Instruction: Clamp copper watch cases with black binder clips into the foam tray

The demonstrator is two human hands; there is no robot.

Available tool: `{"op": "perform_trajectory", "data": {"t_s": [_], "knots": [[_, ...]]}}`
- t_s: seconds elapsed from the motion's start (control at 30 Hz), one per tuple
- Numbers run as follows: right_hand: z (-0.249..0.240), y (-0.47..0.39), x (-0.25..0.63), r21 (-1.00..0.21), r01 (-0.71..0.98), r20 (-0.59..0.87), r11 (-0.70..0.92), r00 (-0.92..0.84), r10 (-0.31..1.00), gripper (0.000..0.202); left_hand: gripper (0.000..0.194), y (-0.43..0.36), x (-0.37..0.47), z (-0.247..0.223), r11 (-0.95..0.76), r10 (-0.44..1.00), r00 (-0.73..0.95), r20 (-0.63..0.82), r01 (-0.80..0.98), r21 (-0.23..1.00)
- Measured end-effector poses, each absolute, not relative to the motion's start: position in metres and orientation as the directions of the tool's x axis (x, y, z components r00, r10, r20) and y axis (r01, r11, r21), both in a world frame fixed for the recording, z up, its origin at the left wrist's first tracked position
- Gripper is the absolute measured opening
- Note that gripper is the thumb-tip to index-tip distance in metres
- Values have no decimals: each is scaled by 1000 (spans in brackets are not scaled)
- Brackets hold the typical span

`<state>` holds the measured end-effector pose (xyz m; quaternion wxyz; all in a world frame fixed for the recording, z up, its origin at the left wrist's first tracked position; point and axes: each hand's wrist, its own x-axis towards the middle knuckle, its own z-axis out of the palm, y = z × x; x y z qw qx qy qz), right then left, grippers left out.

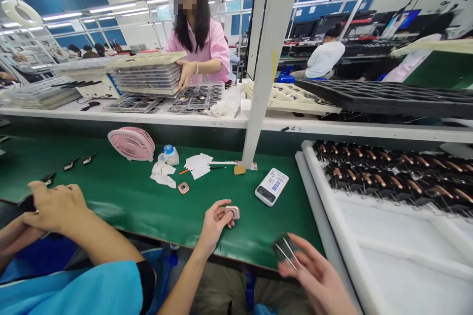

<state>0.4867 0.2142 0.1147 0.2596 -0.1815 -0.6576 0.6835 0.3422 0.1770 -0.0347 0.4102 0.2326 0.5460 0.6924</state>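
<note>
Rose-gold case [237, 211] just below the middle of the frame, raised over the green mat [155, 206]; left hand [214, 221] pinches it, thumb on the face, fingers curled behind. Right hand [318, 268], lower right, grips a black clip [283, 247], two wire arms showing; it is blurred, so I can't tell whether its mouth is spread. My judgement: good handling here means holding the case by its rim, steady and low over the mat, and squeezing the wire arms evenly so the clip cannot snap or scrape metal. Second case [184, 187] lies flat, left of centre; white device [272, 187] right of centre; clipped pieces [380, 172] in rows, far right.
</note>
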Motion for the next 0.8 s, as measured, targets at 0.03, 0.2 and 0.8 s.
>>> {"op": "perform_trajectory", "data": {"t_s": [0.03, 0.2, 0.8], "knots": [[84, 233, 514, -983, -122, -8, -137, -719, 695, 55, 52, 174, 343, -36, -68, 820, -557, -131, -321, 945], [-34, 275, 522, -931, -117, -219, -347, -581, 784, 58, 46, 169, 340, -41, -69, 822, -552, -141, -343, 937], [-44, 287, 521, -997, 72, -63, -12, -766, 640, 51, 46, 171, 337, -44, 80, 861, -464, -209, -282, 956]]}}
